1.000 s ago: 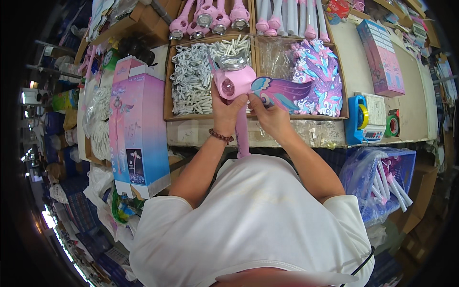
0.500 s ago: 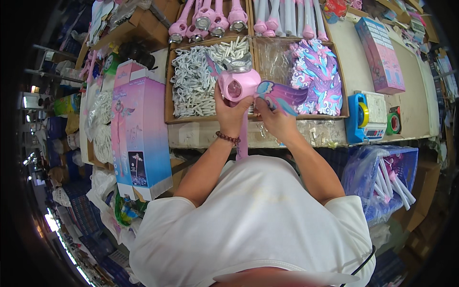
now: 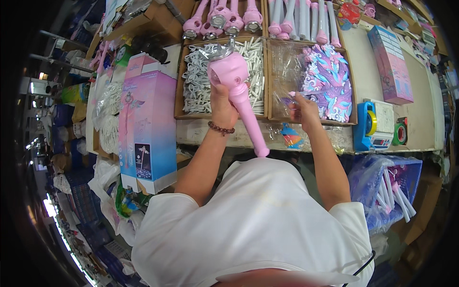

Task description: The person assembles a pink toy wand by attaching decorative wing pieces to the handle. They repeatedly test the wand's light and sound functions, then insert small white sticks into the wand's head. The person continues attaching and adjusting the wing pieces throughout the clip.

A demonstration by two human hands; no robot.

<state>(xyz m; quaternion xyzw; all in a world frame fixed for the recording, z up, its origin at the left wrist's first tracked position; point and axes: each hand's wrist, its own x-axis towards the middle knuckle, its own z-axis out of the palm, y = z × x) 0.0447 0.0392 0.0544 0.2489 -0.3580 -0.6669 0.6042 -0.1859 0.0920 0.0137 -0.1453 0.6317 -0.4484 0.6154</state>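
Observation:
My left hand (image 3: 224, 104) is wrapped round a pink toy wand (image 3: 234, 76). The wand's round head, with a silver crown-like top, is tilted up and away, and its handle slants down to the right. My right hand (image 3: 304, 111) is off the wand, its fingers curled together above a compartment with clear plastic bags (image 3: 281, 62). Whatever is between those fingertips is too small to name. A blue and orange wing piece (image 3: 291, 136) is below that hand at the table's front edge. Purple and blue wing pieces (image 3: 330, 86) fill the space beside it.
White cords and short white sticks (image 3: 196, 76) fill the left compartment. Pink wand parts (image 3: 234, 21) and white-tubed handles (image 3: 306, 21) stand behind. A printed box (image 3: 153, 124) is at left, a tape dispenser (image 3: 366, 126) at right, and a blue crate (image 3: 406, 179) lower right.
My right hand has left the wand and moved right. The wand has turned, its handle now slanting right. No wing shows on it now, and a blue and orange wing piece shows by the table edge.

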